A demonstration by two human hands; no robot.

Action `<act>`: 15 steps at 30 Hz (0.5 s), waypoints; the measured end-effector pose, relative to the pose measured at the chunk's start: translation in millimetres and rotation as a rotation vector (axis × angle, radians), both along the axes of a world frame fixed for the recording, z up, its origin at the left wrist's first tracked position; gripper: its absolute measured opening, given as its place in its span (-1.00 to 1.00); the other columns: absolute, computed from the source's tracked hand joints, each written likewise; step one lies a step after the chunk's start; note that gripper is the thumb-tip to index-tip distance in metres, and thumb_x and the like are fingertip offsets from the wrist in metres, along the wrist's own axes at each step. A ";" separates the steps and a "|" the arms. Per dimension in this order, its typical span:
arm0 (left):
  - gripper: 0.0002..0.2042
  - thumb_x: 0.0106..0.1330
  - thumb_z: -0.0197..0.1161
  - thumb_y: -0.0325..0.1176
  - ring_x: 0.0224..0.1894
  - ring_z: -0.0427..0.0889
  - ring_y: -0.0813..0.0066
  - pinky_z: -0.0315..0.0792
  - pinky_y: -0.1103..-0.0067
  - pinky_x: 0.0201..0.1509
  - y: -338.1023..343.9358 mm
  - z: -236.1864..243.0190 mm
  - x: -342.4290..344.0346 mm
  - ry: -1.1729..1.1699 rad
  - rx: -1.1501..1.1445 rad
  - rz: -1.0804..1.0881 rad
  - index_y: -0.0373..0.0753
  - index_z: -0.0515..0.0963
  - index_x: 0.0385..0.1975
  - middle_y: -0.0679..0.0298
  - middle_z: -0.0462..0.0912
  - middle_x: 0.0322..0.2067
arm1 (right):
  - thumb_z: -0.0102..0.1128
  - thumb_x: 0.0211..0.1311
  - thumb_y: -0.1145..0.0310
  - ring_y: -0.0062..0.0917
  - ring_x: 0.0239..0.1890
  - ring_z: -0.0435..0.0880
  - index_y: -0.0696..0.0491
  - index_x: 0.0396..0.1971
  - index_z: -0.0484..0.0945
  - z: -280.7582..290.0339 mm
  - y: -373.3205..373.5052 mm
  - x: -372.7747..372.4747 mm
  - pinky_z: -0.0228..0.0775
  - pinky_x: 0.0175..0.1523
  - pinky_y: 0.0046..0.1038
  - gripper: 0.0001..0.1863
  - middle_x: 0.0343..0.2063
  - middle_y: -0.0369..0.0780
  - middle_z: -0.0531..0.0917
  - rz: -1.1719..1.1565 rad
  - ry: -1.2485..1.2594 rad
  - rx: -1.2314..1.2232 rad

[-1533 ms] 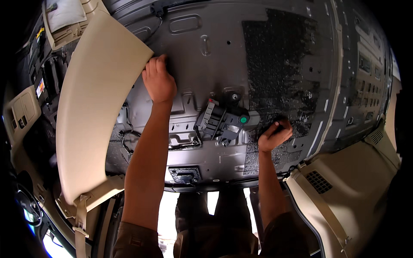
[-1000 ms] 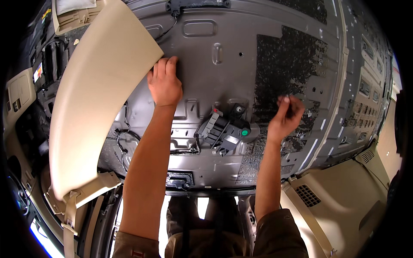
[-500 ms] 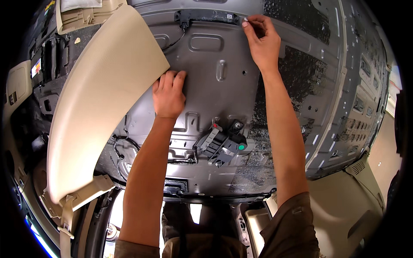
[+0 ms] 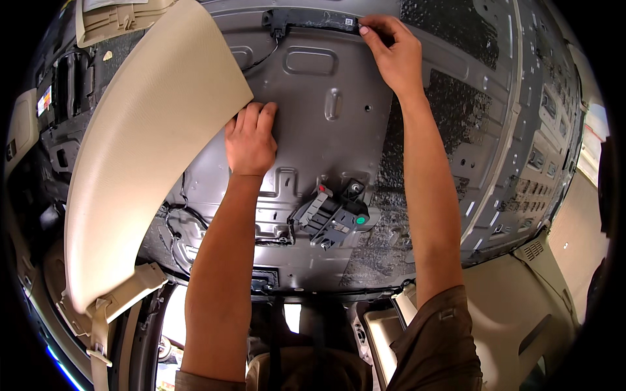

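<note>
A slim black module (image 4: 319, 21) lies across the grey metal floor panel at the top, its connector and cable at the left end. At its right end, my right hand (image 4: 396, 52) pinches thumb and forefinger together against the module's tab. The small fastener in that pinch is mostly hidden by the fingertips. My left hand (image 4: 251, 138) rests on the grey metal floor panel (image 4: 306, 130), fingers bent and slightly apart, holding nothing. Beside its fingertips is the lower right corner of a long curved beige trim panel (image 4: 150, 137).
A black and grey latch-like unit (image 4: 331, 216) with red and green spots lies on the floor nearer me. Loose black wiring (image 4: 186, 215) runs beneath the beige panel. Dark textured pads (image 4: 456, 111) cover the right side. A beige trim piece (image 4: 117, 23) sits top left.
My right hand has moved slightly left, bringing the small pale fastener from beside the module to its right end. My left hand stays resting on the floor panel; the whole view has shifted a little.
</note>
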State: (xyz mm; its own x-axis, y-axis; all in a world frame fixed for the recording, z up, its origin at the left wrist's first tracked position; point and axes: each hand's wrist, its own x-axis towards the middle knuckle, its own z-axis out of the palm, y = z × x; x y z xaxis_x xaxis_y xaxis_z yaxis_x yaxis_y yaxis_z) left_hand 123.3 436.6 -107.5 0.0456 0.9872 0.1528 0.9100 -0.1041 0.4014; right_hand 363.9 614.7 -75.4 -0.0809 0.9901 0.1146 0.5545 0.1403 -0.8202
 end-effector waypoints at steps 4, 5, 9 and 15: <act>-0.62 0.14 0.16 -0.55 -0.01 0.57 0.15 0.39 0.25 0.14 -0.5 0.9 -0.5 -0.001 -0.001 0.002 -0.14 0.55 0.00 0.26 0.58 -0.12 | 0.39 0.32 0.24 -0.56 -0.27 0.74 -0.02 -0.19 0.76 -2.9 0.0 0.1 0.53 -0.11 -0.47 -0.83 -0.34 -0.33 0.77 -0.048 0.007 -0.069; -0.62 0.15 0.16 -0.55 -0.01 0.57 0.16 0.39 0.25 0.14 -0.7 0.3 -0.8 -0.002 0.002 0.002 -0.14 0.55 0.00 0.26 0.58 -0.11 | 0.39 0.32 0.25 -0.55 -0.28 0.74 -0.02 -0.18 0.76 -4.8 0.7 1.1 0.53 -0.11 -0.47 -0.82 -0.35 -0.32 0.77 -0.039 0.000 -0.063; -0.62 0.15 0.16 -0.54 0.00 0.57 0.16 0.39 0.25 0.14 -0.2 -1.6 0.4 -0.007 0.005 0.010 -0.14 0.55 0.01 0.25 0.58 -0.11 | 0.38 0.32 0.28 -0.54 -0.30 0.72 -0.01 -0.11 0.74 -8.4 6.1 8.2 0.52 -0.13 -0.45 -0.80 -0.37 -0.29 0.77 0.009 -0.022 -0.101; -0.63 0.16 0.16 -0.54 -0.01 0.58 0.15 0.38 0.25 0.15 -0.2 -0.7 0.4 0.004 0.017 0.012 -0.14 0.55 0.01 0.25 0.59 -0.12 | 0.32 0.36 0.32 -0.56 -0.28 0.69 -0.01 -0.10 0.73 4.5 2.6 1.7 0.51 -0.12 -0.45 -0.82 -0.30 -0.26 0.76 0.006 0.033 -0.107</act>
State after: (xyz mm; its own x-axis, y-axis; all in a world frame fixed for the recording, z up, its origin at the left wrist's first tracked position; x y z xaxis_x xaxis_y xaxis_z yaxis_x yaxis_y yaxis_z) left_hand 123.7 436.4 -108.1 0.0347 0.9849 0.1695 0.9128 -0.1003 0.3959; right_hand 365.6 617.3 -70.9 -0.0846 0.9964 0.0106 0.5266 0.0537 -0.8484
